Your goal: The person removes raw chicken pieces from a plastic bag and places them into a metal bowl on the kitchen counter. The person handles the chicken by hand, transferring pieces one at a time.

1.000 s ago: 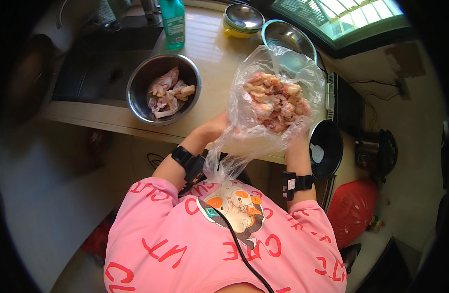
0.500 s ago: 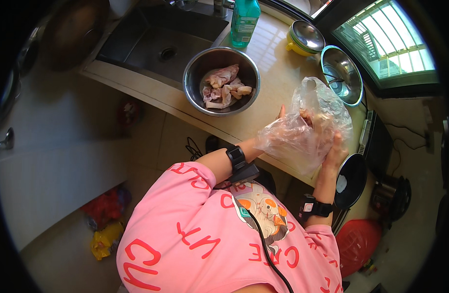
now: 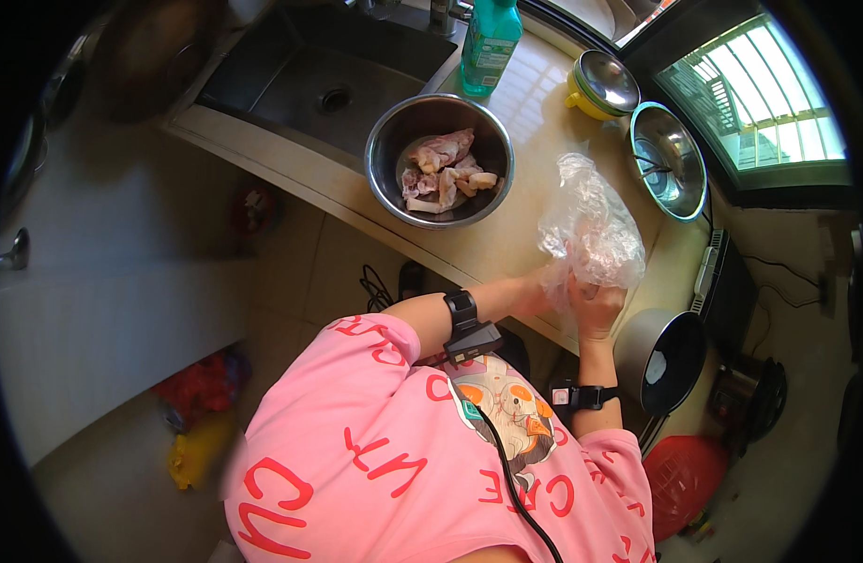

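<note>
Bag seems soft, slippery, best held where your right hand clutches it, your left hand's grip unclear.

A steel bowl of raw meat on the desk has a sink at 10 o'clock and, at 4 o'clock, a clear plastic bag clasped by the right hand beside the left hand.
</note>
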`<state>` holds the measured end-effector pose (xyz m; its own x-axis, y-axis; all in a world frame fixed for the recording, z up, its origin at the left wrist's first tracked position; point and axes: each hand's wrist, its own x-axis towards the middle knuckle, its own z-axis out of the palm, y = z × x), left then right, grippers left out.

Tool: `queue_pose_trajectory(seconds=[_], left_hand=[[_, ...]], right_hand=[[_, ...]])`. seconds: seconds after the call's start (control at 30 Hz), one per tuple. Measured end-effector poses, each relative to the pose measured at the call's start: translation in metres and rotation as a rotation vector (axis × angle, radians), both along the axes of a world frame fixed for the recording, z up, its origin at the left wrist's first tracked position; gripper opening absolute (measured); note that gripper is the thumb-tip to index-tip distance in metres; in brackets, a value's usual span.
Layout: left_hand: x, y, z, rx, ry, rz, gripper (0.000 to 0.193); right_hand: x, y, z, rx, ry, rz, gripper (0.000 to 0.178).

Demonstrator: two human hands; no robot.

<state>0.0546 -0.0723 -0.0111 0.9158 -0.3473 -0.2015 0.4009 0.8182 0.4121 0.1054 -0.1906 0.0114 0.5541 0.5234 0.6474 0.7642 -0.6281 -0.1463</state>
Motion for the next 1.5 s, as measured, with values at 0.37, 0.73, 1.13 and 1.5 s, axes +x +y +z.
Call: queue_pose_trajectory(seconds=[0.37, 0.73, 1.13, 1.5], left_hand=[[0.017, -0.012, -0.035, -0.139, -0.051, -0.006, 0.083], [-0.006, 0.033, -0.028, -0.472, 0.059, 0.093, 0.088], [0.005, 0.037, -0.019, -0.613, 0.243, 0.095, 0.061], [-0.019, 0.058, -0.037, -0.565, 0.136, 0.032, 0.06]], right_hand=[[0.024, -0.018, 0.012, 0.266, 0.288, -0.167, 0.044], [0.063, -0.076, 0.004, 1.528, 1.342, -0.103, 0.049], [0.043, -0.06, 0.036, 1.441, 1.629, 0.353, 0.051], [0.021, -0.063, 0.013, 1.39, 1.638, -0.021, 0.061]])
